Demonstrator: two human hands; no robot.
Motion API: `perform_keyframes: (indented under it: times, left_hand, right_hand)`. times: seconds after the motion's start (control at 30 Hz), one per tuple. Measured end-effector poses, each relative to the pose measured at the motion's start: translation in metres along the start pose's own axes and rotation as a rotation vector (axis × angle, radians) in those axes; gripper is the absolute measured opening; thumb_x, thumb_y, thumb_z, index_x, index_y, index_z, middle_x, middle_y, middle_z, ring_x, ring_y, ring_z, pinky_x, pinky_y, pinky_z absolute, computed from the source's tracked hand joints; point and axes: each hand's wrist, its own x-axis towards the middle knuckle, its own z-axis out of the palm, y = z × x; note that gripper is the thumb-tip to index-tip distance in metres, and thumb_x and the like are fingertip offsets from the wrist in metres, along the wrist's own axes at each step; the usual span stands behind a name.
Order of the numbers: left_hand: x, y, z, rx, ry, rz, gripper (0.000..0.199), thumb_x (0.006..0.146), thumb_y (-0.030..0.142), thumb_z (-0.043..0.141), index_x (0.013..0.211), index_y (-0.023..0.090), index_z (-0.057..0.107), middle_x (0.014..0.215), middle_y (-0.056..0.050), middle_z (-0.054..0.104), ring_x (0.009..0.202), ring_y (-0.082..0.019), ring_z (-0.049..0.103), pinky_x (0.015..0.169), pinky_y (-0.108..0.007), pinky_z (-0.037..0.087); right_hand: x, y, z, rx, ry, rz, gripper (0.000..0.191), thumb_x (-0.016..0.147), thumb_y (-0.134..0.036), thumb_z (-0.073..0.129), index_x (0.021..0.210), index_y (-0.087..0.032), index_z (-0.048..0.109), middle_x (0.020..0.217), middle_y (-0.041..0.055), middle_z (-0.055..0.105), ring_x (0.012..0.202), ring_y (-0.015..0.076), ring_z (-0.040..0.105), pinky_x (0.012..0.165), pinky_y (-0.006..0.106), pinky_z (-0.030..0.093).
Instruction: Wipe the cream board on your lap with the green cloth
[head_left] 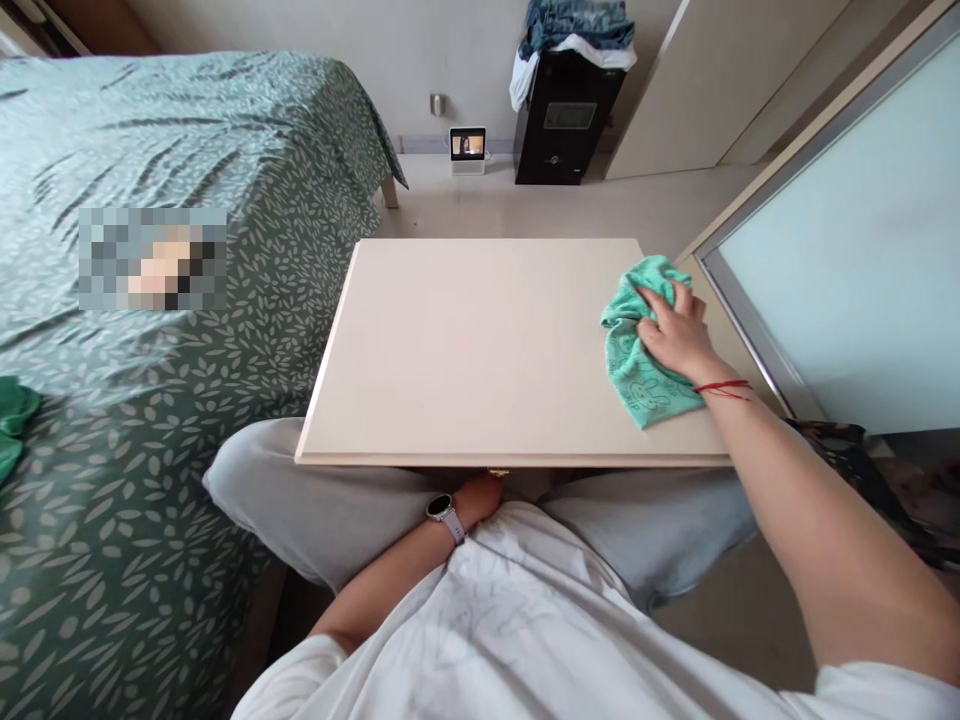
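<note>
While the right hand [675, 335] presses a bunched green cloth [637, 360] at the table's [480, 350] three o'clock edge, wiping seems underway. Next likely comes a sweep toward nine o'clock. The left hand [480, 498] sits under the near edge, its grip hidden.

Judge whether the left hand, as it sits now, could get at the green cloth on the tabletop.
Probably not directly: the left hand sits under the tabletop's near edge, and the green cloth lies far right under the right hand.

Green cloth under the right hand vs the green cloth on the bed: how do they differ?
The teal cloth lies crumpled on the cream tabletop, pressed flat under the right hand; the darker green cloth lies on the leaf-print bedspread with no hand near it. The teal cloth shows a faint cartoon print and is seen almost whole; the darker one looks plain and is cut off by the picture's left edge. Both are green and soft.
</note>
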Motion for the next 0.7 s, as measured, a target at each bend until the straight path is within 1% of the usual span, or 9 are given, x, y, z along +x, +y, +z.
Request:
perform_keyframes:
  times: [0.03,0.1,0.2,0.3,0.37,0.43,0.57,0.63,0.7]
  left_hand:
    - [0.0,0.0,0.0,0.004,-0.006,-0.001,0.051,0.111,0.001,0.036,0.153,-0.009,0.064,0.15,-0.028,0.066,0.14,-0.039,0.068,0.117,-0.048,0.057]
    - [0.0,0.001,-0.001,0.009,-0.013,0.001,0.051,0.11,0.0,0.037,0.151,-0.009,0.065,0.148,-0.028,0.067,0.14,-0.038,0.068,0.118,-0.047,0.056]
    - [0.001,0.001,0.0,0.007,-0.014,-0.001,0.05,0.111,0.001,0.036,0.151,-0.008,0.066,0.149,-0.027,0.067,0.14,-0.038,0.068,0.117,-0.047,0.057]
    - [0.002,0.0,0.004,0.004,-0.009,-0.005,0.05,0.111,0.002,0.036,0.149,-0.007,0.067,0.148,-0.027,0.067,0.139,-0.038,0.068,0.116,-0.049,0.058]
    - [0.003,-0.002,0.006,0.003,-0.004,0.0,0.05,0.111,0.002,0.035,0.148,-0.008,0.068,0.145,-0.027,0.069,0.138,-0.039,0.069,0.115,-0.049,0.059]
    - [0.003,-0.003,0.007,-0.003,-0.002,0.003,0.05,0.11,0.002,0.036,0.146,-0.008,0.069,0.144,-0.027,0.069,0.137,-0.039,0.069,0.115,-0.049,0.059]
    - [0.003,-0.003,0.008,-0.021,-0.003,0.003,0.051,0.107,0.0,0.036,0.146,-0.01,0.068,0.144,-0.028,0.069,0.136,-0.04,0.069,0.115,-0.048,0.06]
    - [0.003,-0.002,0.008,-0.026,0.0,0.007,0.051,0.108,0.001,0.036,0.145,-0.011,0.069,0.144,-0.03,0.068,0.136,-0.04,0.069,0.116,-0.047,0.059]
    - [0.003,-0.002,0.008,-0.031,0.016,0.013,0.051,0.109,0.002,0.035,0.146,-0.01,0.069,0.147,-0.03,0.066,0.139,-0.039,0.068,0.119,-0.046,0.058]
  right_hand:
    - [0.001,0.003,0.001,0.019,0.004,0.042,0.07,0.103,-0.034,0.041,0.171,-0.027,0.055,0.179,0.0186,0.035,0.156,0.0449,0.044,0.117,0.065,0.051]
    - [0.003,-0.003,0.004,0.026,0.016,0.065,0.071,0.102,-0.034,0.041,0.171,-0.024,0.056,0.18,0.0217,0.033,0.157,0.0475,0.04,0.115,0.068,0.049]
    - [0.008,-0.041,0.008,0.004,0.022,-0.038,0.071,0.101,-0.034,0.041,0.169,-0.019,0.057,0.182,0.0223,0.03,0.16,0.0522,0.03,0.12,0.078,0.037]
    - [0.01,-0.105,0.008,0.018,-0.038,-0.206,0.072,0.103,-0.035,0.041,0.172,-0.019,0.053,0.184,0.0207,0.029,0.161,0.053,0.029,0.123,0.083,0.029]
    - [0.01,-0.157,0.008,0.04,-0.111,-0.319,0.074,0.104,-0.035,0.043,0.175,-0.019,0.048,0.186,0.0199,0.024,0.164,0.0523,0.028,0.126,0.083,0.025]
    - [0.009,-0.212,0.008,0.078,-0.182,-0.435,0.076,0.104,-0.035,0.044,0.178,-0.018,0.044,0.188,0.0186,0.02,0.168,0.0527,0.02,0.13,0.084,0.018]
    - [0.002,-0.316,0.013,0.146,-0.263,-0.636,0.079,0.103,-0.034,0.046,0.18,-0.018,0.04,0.19,0.0158,0.015,0.173,0.0503,0.012,0.135,0.082,0.01]
    - [-0.003,-0.357,0.016,0.155,-0.285,-0.705,0.078,0.104,-0.035,0.046,0.181,-0.02,0.038,0.191,0.0132,0.012,0.174,0.0481,0.01,0.137,0.081,0.009]
    - [-0.008,-0.386,0.019,0.158,-0.29,-0.782,0.077,0.105,-0.036,0.047,0.18,-0.023,0.04,0.191,0.0107,0.012,0.175,0.0471,0.01,0.138,0.079,0.01]
